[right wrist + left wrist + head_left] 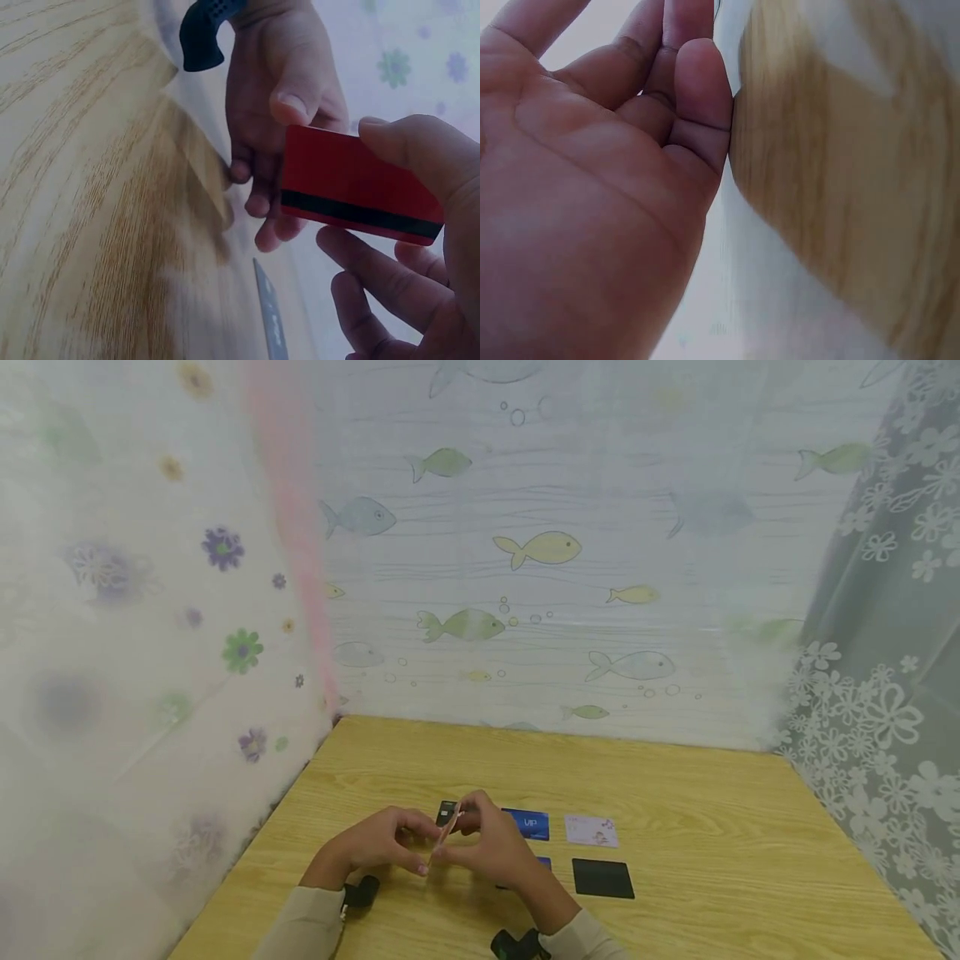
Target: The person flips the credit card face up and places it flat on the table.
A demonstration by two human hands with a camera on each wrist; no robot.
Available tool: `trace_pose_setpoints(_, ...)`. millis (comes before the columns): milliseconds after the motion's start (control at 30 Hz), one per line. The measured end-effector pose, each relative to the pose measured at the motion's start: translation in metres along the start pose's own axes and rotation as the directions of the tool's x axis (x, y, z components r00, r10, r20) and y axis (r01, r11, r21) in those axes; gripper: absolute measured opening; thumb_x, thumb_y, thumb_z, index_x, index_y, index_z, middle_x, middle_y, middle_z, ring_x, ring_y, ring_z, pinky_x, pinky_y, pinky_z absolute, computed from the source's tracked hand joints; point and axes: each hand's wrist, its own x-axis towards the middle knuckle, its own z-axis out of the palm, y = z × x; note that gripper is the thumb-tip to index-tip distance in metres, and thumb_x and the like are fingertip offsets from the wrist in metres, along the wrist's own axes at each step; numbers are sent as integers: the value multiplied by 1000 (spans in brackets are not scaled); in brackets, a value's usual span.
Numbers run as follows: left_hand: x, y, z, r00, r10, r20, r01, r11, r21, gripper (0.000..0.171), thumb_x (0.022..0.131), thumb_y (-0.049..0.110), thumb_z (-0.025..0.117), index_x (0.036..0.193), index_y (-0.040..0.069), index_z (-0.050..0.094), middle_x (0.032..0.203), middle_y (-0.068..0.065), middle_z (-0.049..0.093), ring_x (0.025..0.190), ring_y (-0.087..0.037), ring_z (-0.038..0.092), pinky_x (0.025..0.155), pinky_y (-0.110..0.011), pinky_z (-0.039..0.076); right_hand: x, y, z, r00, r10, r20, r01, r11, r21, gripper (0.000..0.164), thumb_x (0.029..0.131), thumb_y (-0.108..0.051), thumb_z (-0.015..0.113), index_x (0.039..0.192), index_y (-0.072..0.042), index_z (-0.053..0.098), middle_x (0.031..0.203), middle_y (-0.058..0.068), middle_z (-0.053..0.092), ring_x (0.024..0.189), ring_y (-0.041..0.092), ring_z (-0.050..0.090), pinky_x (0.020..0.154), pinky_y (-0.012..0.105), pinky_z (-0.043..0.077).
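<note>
A red card with a black magnetic stripe (360,172) is upright between my hands, above the table. My right hand (491,843) grips it, thumb on one long edge and fingers along the other. At the card's far end is my left hand (386,842). Its thumb (294,105) lies by a corner and its fingers are loosely bent behind the card; whether they touch it is unclear. In the left wrist view the left palm (592,187) fills the left side. A dark card with a chip (446,812) lies behind the hands, partly covered.
Right of my hands lie a blue VIP card (529,825), a pale pink patterned card (592,832) and a black card (603,878). Another blue card (544,862) is mostly hidden by my right hand. The wooden table (712,827) meets fish-printed curtains (555,635) behind.
</note>
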Motion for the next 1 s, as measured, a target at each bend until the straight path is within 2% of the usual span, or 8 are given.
trace_pose_setpoints(200,-1,0,-1,1000,15,-13,-15,1000,15,35,86,22,86,121,23,77,133,-1,67,124,-27,59,104,-44,49,-1,-1,-3,1000,17,-7,-17,1000,-12,53,85,-44,85,121,-21,55,118,-3,69,115,26,67,94,42,56)
trace_pose_setpoints(400,-2,-1,-2,999,17,-49,-17,1000,14,31,88,26,85,117,22,78,133,-4,66,119,-26,59,97,-39,52,-3,1,-8,999,31,-11,-32,996,-86,54,82,-47,87,119,-19,61,114,-9,67,112,19,66,93,42,56)
trace_pose_setpoints(633,-3,3,-1,998,1,-55,-1,1000,0,43,83,27,88,124,20,74,125,-6,68,110,-29,61,92,-38,53,-3,4,-8,999,21,-41,-25,994,-105,57,80,-52,87,119,-18,63,112,-12,65,109,18,64,91,44,55)
trace_pose_setpoints(800,-3,3,-1,996,-3,-89,6,1000,29,40,82,27,89,119,21,75,123,-5,69,108,-30,61,90,-40,53,-5,5,-8,998,15,-62,-22,994,-106,54,79,-53,87,117,-22,64,113,-10,65,109,21,65,92,47,55)
trace_pose_setpoints(1000,-4,-1,-3,993,-5,-118,12,998,60,39,81,30,90,116,23,75,131,-4,67,112,-28,55,92,-43,49,-9,6,-12,996,28,-82,-45,976,-213,54,77,-62,85,117,-28,69,118,-10,64,110,21,64,88,40,54)
